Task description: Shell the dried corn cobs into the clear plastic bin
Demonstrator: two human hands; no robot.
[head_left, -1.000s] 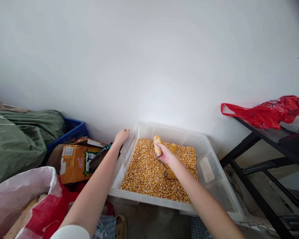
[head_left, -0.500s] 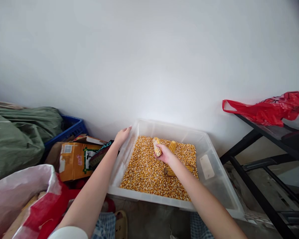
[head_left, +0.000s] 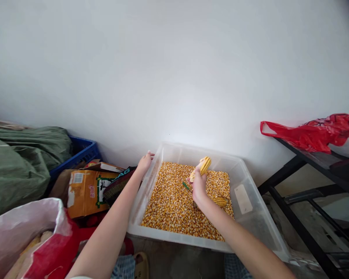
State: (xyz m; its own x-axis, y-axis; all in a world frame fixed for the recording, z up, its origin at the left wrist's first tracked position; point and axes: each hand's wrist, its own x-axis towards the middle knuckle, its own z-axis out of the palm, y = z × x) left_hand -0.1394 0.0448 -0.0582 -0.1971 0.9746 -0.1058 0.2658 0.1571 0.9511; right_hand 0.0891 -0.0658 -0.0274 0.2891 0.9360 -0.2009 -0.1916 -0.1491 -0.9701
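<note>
A clear plastic bin (head_left: 189,241) holds a layer of loose corn kernels (head_left: 171,205). Over the kernels, my right hand (head_left: 199,186) is closed around corn cobs (head_left: 205,164); one yellow and one paler cob seem to be bunched in it, though fingers partly cover them. A small green strip (head_left: 187,186) shows just beside this hand; I cannot make out what it is. Another ear of corn (head_left: 219,201) lies on the kernels, partly behind my right wrist. At the bin's far left corner, my left hand (head_left: 145,161) grips the rim.
Left of the bin are an orange cardboard box (head_left: 85,192), a dark mesh bag (head_left: 118,186), a blue crate (head_left: 83,155) under green cloth, and a red and white sack (head_left: 50,236). A black metal frame (head_left: 296,217) with a red plastic bag (head_left: 317,133) stands right. Behind is a white wall.
My right hand has moved right and taken up the yellow ear that lay near the bin's back. The green strip has come into view. My left hand stays at the rim.
</note>
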